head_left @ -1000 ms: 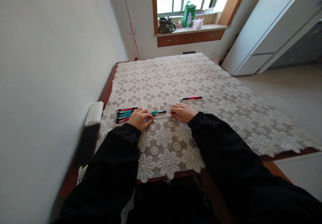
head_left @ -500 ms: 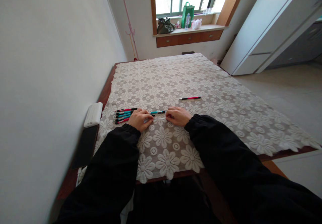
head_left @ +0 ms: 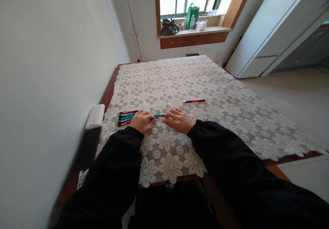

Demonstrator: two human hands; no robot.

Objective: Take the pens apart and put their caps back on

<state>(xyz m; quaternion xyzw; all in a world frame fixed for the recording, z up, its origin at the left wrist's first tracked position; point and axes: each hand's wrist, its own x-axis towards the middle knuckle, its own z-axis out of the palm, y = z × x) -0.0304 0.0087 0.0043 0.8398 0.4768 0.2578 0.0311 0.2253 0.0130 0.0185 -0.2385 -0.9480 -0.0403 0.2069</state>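
— Pens (head_left: pixel 127 117) first: where do they lie?
— In a small row of teal and pink ones on the lace tablecloth (head_left: pixel 180 81), near the table's left edge, just left of the left hand (head_left: pixel 142 121). Further left, off the cloth, a white box (head_left: pixel 95 116) sits by the wall with a dark flat thing (head_left: pixel 87 148) in front of it.
— And the left hand?
— Curled, its fingertips pinched on one end of a thin pale rod (head_left: pixel 157 119) just above the cloth.
— What lies behind that rod?
— A single teal pen (head_left: pixel 158 115), flat on the cloth – close to both hands.
— The right hand (head_left: pixel 178 120)?
— Its fingers are closed on the rod's other end, so the two hands nearly meet.
— Anything further right?
— One pink pen (head_left: pixel 194 100), alone on the cloth, well apart from the row.
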